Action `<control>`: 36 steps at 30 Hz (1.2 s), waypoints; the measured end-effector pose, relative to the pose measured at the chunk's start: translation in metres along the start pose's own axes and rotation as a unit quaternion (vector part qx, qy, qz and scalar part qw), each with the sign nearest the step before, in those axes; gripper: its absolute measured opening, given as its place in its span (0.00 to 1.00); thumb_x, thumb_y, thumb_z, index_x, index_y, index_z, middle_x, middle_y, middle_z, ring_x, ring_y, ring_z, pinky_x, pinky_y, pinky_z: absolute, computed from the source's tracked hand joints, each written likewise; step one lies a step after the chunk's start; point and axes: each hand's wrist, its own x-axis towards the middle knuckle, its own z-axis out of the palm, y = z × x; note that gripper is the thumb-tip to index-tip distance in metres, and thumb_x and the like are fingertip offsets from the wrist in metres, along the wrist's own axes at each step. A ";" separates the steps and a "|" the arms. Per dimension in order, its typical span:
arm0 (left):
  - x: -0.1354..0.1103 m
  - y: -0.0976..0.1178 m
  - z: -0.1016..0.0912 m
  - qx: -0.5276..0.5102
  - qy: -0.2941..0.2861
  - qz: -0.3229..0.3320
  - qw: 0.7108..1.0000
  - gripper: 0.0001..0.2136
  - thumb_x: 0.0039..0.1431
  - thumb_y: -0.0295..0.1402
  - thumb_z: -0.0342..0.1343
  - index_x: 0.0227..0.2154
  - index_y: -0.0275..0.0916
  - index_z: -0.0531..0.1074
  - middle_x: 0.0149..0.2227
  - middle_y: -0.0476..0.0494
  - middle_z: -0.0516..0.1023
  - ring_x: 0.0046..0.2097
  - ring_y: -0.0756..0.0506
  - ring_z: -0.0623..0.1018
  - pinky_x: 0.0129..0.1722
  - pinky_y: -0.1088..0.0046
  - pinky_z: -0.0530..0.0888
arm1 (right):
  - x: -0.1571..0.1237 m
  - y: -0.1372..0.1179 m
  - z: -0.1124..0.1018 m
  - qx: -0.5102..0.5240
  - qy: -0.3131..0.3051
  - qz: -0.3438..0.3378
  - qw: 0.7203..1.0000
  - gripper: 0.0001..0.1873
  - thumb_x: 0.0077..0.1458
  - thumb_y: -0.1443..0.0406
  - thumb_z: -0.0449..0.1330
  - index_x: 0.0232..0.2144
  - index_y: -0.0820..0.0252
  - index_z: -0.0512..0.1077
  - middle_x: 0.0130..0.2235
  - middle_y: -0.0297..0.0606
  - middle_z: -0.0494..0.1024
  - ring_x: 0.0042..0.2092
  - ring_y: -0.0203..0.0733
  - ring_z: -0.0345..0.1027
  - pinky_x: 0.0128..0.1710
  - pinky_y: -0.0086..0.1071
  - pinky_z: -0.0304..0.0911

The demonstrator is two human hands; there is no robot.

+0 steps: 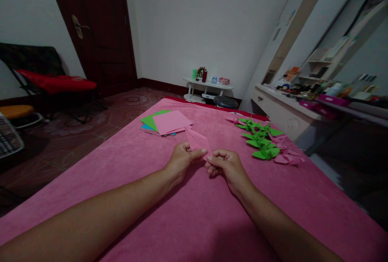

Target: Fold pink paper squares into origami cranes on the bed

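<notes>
A partly folded piece of pink origami paper (197, 140) is held up just above the pink cloth, its narrow point directed away from me. My left hand (182, 160) pinches its near left side, thumb on top. At its near right corner, my right hand (224, 164) grips the paper between thumb and curled fingers. Beyond the left hand lies a fanned stack of square sheets (172, 121), pink on top with green and blue showing below. To the right sit several green paper cranes (263, 145) with pink paper cranes (287, 155) beside them.
The pink cloth (145, 205) covers the broad surface under my hands. A dressing table (291, 112) crowded with small items stands at the right. Against the far wall is a low white stand (209, 85). A folding chair (57, 82) and a dark door (97, 31) are at the left.
</notes>
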 end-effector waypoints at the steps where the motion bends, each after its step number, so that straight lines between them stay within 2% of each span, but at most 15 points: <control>1: -0.001 -0.001 0.000 0.007 0.002 0.003 1.000 0.13 0.39 0.32 0.67 0.26 0.30 0.71 0.26 0.43 0.75 0.25 0.50 0.74 0.27 0.75 0.69 | -0.001 0.000 0.001 0.001 0.000 -0.001 1.000 0.13 0.43 0.59 0.65 0.21 0.64 0.72 0.20 0.37 0.76 0.18 0.33 0.66 0.19 0.25 0.62; 5: 0.001 0.001 -0.003 0.023 -0.003 0.007 1.000 0.12 0.39 0.32 0.67 0.25 0.31 0.71 0.24 0.44 0.75 0.24 0.50 0.73 0.26 0.74 0.68 | 0.000 0.001 0.000 -0.007 -0.014 0.002 1.000 0.13 0.44 0.59 0.65 0.21 0.65 0.72 0.19 0.37 0.75 0.18 0.32 0.66 0.19 0.25 0.62; 9: 0.005 0.010 -0.005 0.038 0.015 0.013 0.999 0.13 0.36 0.32 0.68 0.24 0.30 0.72 0.24 0.44 0.75 0.23 0.52 0.72 0.25 0.76 0.67 | 0.002 0.001 -0.002 -0.014 -0.015 -0.005 1.000 0.14 0.44 0.58 0.65 0.20 0.64 0.72 0.18 0.36 0.75 0.17 0.33 0.65 0.16 0.24 0.60; 14: 0.012 0.015 -0.008 0.058 0.023 0.010 0.998 0.15 0.36 0.34 0.69 0.27 0.30 0.75 0.25 0.42 0.76 0.26 0.49 0.74 0.28 0.74 0.70 | 0.002 -0.001 -0.004 -0.007 -0.002 -0.004 1.000 0.13 0.42 0.59 0.66 0.21 0.64 0.72 0.19 0.36 0.75 0.17 0.32 0.65 0.17 0.24 0.61; 20: 0.013 0.016 -0.010 0.073 0.027 0.013 0.997 0.14 0.38 0.36 0.67 0.25 0.30 0.74 0.27 0.42 0.77 0.27 0.49 0.74 0.29 0.73 0.73 | 0.004 0.000 -0.010 -0.008 -0.004 0.004 1.000 0.12 0.43 0.60 0.65 0.21 0.65 0.72 0.19 0.36 0.75 0.18 0.31 0.64 0.17 0.24 0.60; 25: 0.016 0.022 -0.015 0.066 0.044 0.026 0.996 0.14 0.37 0.36 0.68 0.21 0.31 0.72 0.20 0.48 0.73 0.22 0.54 0.70 0.24 0.78 0.70 | 0.006 0.001 -0.014 -0.011 -0.009 0.007 1.000 0.12 0.43 0.60 0.65 0.20 0.65 0.72 0.19 0.36 0.74 0.17 0.31 0.64 0.16 0.23 0.59; 32: 0.024 0.029 -0.023 0.048 0.073 0.035 0.996 0.13 0.39 0.36 0.66 0.24 0.32 0.72 0.23 0.46 0.75 0.25 0.51 0.74 0.29 0.75 0.73 | 0.007 -0.002 -0.016 -0.010 -0.011 0.010 1.000 0.11 0.43 0.62 0.65 0.19 0.65 0.71 0.18 0.35 0.73 0.17 0.30 0.62 0.16 0.23 0.58; 36: 0.020 0.027 -0.018 -0.015 0.046 0.051 0.998 0.12 0.43 0.37 0.63 0.24 0.32 0.70 0.23 0.47 0.73 0.24 0.52 0.72 0.26 0.76 0.72 | 0.007 -0.001 -0.014 -0.007 -0.004 0.007 1.000 0.11 0.42 0.62 0.65 0.20 0.65 0.72 0.18 0.36 0.74 0.17 0.31 0.63 0.15 0.23 0.59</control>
